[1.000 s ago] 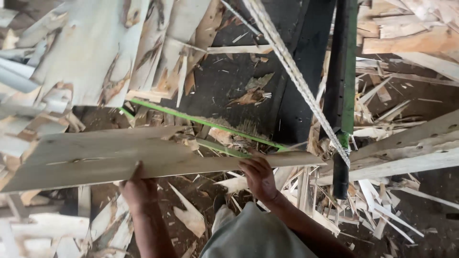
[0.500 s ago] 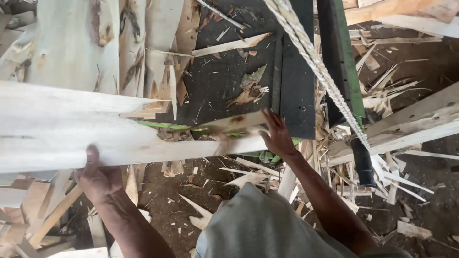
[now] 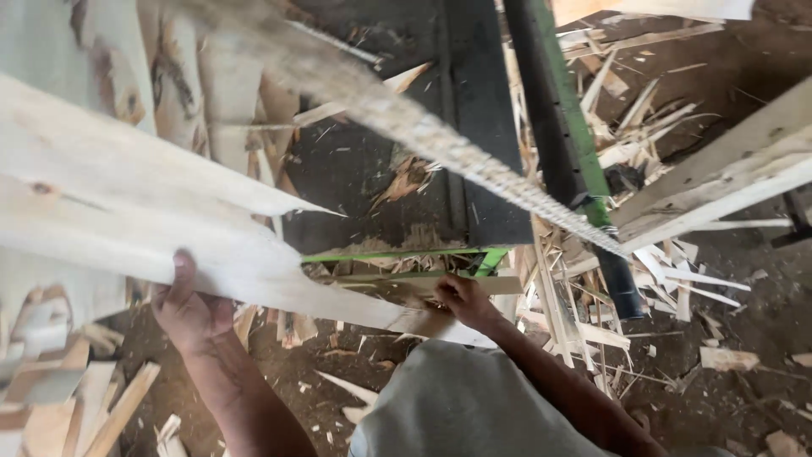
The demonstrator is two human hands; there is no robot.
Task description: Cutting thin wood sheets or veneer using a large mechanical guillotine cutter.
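Across the lower left of the view runs a long pale wooden board (image 3: 127, 211), and that is what both hands are on. Its long axis lies from about ten o'clock down to four o'clock, wide and blurred at the upper-left end, narrowing to a ragged, splintered tip near the middle of the frame. The left hand (image 3: 188, 309) sits at about seven o'clock, clenched up around the board's lower edge, fingers curled over the face of the wood. The right hand (image 3: 461, 298) is at roughly five o'clock from the board's middle, gripping the torn narrow end just where it meets a thin strip of wood (image 3: 423, 283) lying crosswise.

So the board's bulk lies away to the left and up from the body; the left hand carries the broad part, the right hand only the tip. Just beyond the right hand, at twelve o'clock from it, stands the dark machine bed (image 3: 406, 178) with its green edge (image 3: 389, 254). A thick twisted rope (image 3: 474, 161) cuts diagonally overhead, from eleven down to four o'clock. Wood scraps (image 3: 677, 279) litter the floor (image 3: 744, 406) to the right.
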